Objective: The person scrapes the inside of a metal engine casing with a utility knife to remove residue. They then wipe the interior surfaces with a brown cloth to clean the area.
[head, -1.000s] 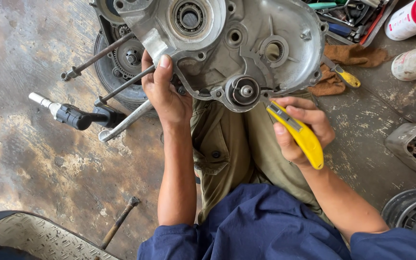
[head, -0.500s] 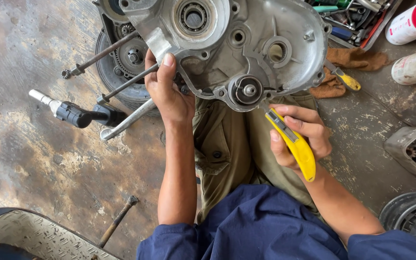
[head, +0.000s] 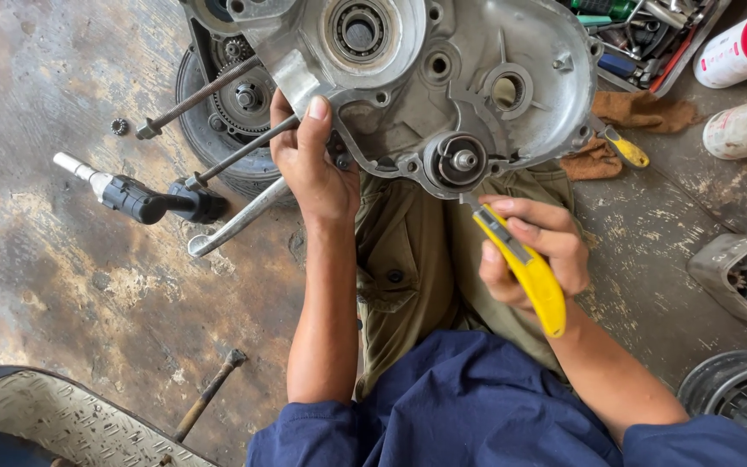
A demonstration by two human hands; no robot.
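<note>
While hands grip it: left hand (head: 315,169) on grey metal engine casing (head: 477,69), right hand (head: 529,251) round yellow knife (head: 525,268)

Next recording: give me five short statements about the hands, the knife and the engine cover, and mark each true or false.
1. The right hand holds a yellow utility knife. True.
2. The left hand lies flat on the floor. False: it grips the edge of the grey metal engine cover.
3. The knife's tip points up at the lower edge of the engine cover. True.
4. A hammer is held in the left hand. False: it lies on the concrete floor, apart from both hands.
5. The white spray cans with red caps stand at the left of the picture. False: they lie at the far right.
</note>
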